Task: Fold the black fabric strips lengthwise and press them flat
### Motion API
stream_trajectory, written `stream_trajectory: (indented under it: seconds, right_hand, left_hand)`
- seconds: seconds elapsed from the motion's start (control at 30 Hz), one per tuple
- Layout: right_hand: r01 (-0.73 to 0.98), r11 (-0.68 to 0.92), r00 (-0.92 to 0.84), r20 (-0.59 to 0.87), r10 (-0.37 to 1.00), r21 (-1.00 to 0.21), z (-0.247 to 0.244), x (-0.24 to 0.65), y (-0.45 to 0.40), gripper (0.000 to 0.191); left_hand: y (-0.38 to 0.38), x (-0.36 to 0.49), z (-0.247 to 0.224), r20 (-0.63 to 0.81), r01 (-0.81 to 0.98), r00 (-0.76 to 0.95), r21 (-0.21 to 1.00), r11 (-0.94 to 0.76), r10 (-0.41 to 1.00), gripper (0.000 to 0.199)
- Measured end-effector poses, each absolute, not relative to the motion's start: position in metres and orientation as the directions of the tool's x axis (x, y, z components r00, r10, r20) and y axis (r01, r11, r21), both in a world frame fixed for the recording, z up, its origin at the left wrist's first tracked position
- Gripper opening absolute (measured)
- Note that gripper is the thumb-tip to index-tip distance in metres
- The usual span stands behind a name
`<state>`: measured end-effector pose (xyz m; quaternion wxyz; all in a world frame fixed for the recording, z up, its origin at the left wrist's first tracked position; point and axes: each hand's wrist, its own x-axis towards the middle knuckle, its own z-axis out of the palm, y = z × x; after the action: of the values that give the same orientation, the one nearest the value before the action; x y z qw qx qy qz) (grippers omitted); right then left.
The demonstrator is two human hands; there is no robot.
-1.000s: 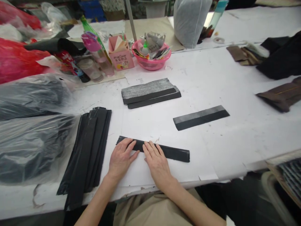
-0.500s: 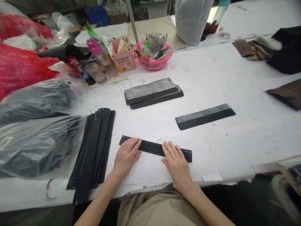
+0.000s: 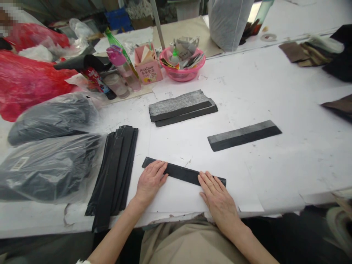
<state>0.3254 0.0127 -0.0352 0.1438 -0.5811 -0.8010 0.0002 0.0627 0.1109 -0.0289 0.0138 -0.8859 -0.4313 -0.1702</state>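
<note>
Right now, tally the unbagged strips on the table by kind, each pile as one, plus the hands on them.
Single black strip: 1
Single grey-and-black strip: 1
Stack of grey-and-black strips: 1
Pile of black strips: 1
Hands (left hand, right hand): 2
Total: 6

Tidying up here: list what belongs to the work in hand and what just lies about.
Likely in use:
handled black strip
two-tone strip
two-tone stack
black strip pile

Probably lying about:
pink basin
pink box
green bottle
</note>
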Motion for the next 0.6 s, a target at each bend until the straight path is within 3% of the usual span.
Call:
stream_trajectory:
  seconds: [0.33,0.6]
  right_hand:
    - [0.961,0.266,-0.245,0.204,0.948,-0.082,-0.033,0.358,-0.024,0.045]
    - [0.928,0.254,-0.157,0.333,0.93,-0.271,-0.009,0.349,-0.007,0.031]
  left_hand:
    - [0.111,0.061,-0.03,0.303,0.767,0.561,0.16,-0.621,0.77,0.033]
    - [0.091,0.079,-0.017,0.284,0.789,0.491,0.255,-0.558,0.824,0.036]
